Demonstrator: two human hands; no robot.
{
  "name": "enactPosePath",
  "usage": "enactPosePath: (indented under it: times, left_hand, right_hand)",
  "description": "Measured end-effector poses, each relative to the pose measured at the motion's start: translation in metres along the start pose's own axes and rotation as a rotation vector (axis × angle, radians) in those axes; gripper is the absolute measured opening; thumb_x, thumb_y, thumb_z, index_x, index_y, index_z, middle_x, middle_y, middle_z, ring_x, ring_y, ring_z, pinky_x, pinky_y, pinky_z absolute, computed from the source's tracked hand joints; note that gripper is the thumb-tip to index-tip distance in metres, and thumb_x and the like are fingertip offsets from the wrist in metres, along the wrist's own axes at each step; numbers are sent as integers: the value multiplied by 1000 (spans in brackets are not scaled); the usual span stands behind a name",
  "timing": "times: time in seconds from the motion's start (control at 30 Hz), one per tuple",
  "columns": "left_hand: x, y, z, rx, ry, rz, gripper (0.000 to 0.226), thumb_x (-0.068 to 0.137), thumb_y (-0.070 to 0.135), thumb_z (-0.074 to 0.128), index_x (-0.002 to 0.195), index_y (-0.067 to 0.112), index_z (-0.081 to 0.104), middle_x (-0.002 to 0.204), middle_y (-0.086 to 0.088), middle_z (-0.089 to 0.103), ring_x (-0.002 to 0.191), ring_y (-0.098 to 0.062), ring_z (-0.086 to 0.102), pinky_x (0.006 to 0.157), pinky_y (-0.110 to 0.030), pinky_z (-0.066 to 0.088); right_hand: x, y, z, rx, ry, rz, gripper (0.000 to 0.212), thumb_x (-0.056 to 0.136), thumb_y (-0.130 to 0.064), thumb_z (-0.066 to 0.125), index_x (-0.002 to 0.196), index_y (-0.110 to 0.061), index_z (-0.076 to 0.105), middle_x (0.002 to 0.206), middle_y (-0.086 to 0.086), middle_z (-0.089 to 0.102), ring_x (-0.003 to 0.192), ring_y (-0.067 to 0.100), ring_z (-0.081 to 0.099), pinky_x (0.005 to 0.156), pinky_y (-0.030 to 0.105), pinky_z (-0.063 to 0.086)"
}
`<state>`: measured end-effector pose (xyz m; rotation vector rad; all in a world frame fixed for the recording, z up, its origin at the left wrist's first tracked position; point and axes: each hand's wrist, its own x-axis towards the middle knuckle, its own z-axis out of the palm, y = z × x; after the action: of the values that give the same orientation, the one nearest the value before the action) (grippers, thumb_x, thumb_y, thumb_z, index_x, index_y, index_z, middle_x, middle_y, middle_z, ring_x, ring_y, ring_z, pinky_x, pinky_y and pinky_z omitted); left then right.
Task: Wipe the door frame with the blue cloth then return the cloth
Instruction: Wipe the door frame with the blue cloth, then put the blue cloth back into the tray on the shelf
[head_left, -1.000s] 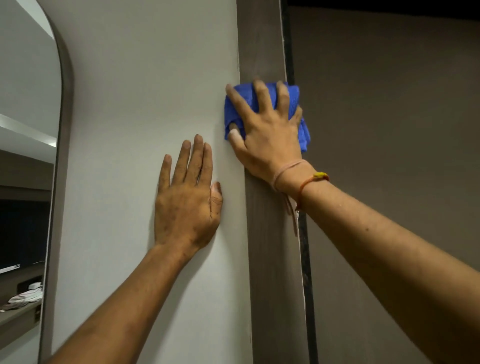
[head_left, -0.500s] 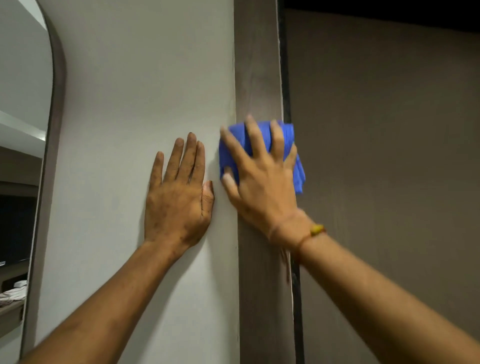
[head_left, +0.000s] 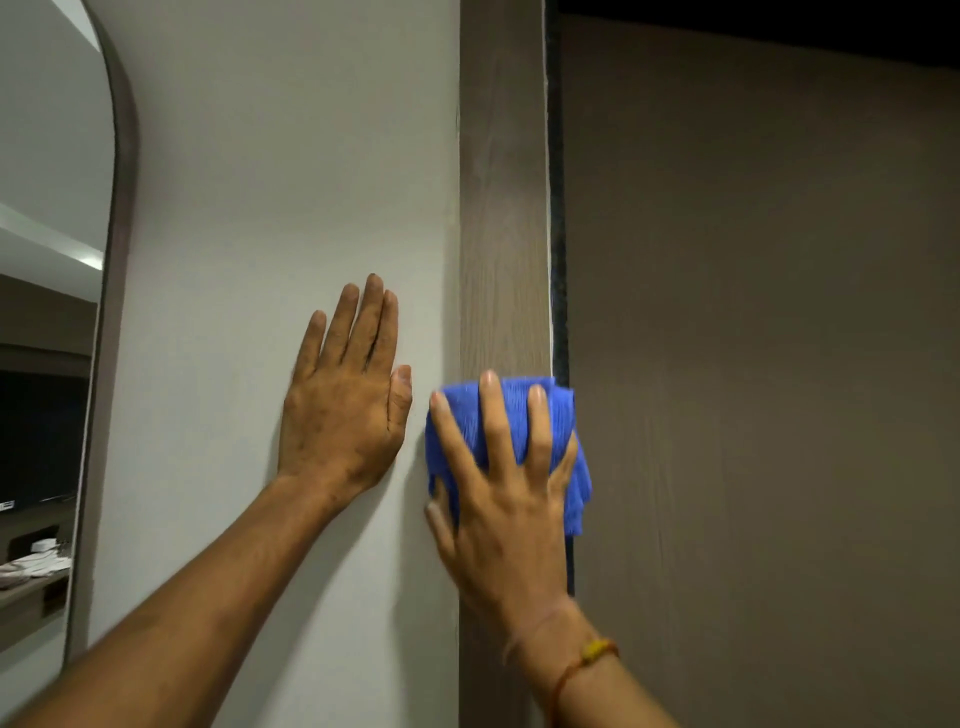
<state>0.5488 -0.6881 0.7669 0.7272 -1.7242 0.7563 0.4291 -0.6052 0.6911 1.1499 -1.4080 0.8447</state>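
Observation:
A brown wood-grain door frame (head_left: 504, 208) runs top to bottom through the middle of the view. My right hand (head_left: 506, 499) presses a bunched blue cloth (head_left: 563, 415) flat against the frame, fingers spread over it. The cloth sticks out past the frame's right edge over the dark gap. My left hand (head_left: 345, 400) lies flat and open on the pale grey wall (head_left: 285, 182) just left of the frame, holding nothing.
The brown door panel (head_left: 753, 364) fills the right side behind a dark seal strip (head_left: 557, 208). At the far left stands an arched mirror (head_left: 52, 312) with a brown rim, reflecting a shelf with white items.
My right hand has slid the blue cloth down the door frame, from above my left hand's fingertips to level with its palm. My left hand has stayed flat on the wall.

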Motion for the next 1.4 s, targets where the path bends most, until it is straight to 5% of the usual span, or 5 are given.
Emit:
enactPosePath:
  times: [0.37,0.57,0.83,1.03,1.4]
  left_hand:
    - [-69,66,-52,-555,-6,-158,40,88,26,45,124,13,55,126,-9,62,117,-24,56,104,-32,40]
    - [-105,167,-77,-1536,-677,-452,56,75,58,58,90,4,67,77,-19,71,70,-17,63,66,-34,54]
    - [-147,337,-45,-1588,-1231,-177,15,86,17,60,92,5,67,82,-10,71,71,-19,64,71,-32,53]
    - [-246,498,-44,-1691,-1660,-164,19,84,14,63,101,9,67,92,-9,73,80,-20,67,73,-34,56]
    - [-543,830,-40,-1329,-2359,-184,23,92,30,50,108,17,60,103,-4,68,87,-15,67,56,-25,57]
  right_hand:
    - [-57,11,-55,659,54,242,57,74,-21,46,131,-21,45,136,5,49,127,25,38,110,50,29]
    - [-90,64,-108,659,69,252,63,82,-23,46,141,-15,25,142,-7,35,132,12,29,109,50,29]
    - [-219,219,-214,614,-375,861,119,71,-45,70,143,-23,-22,144,-9,6,133,-11,10,109,12,18]
    - [-379,318,-312,951,-226,1768,54,70,-40,69,115,-11,62,112,8,70,102,22,66,90,45,55]
    - [-722,442,-444,30,-85,2227,46,75,-38,73,110,-14,54,111,5,63,97,19,62,88,40,54]
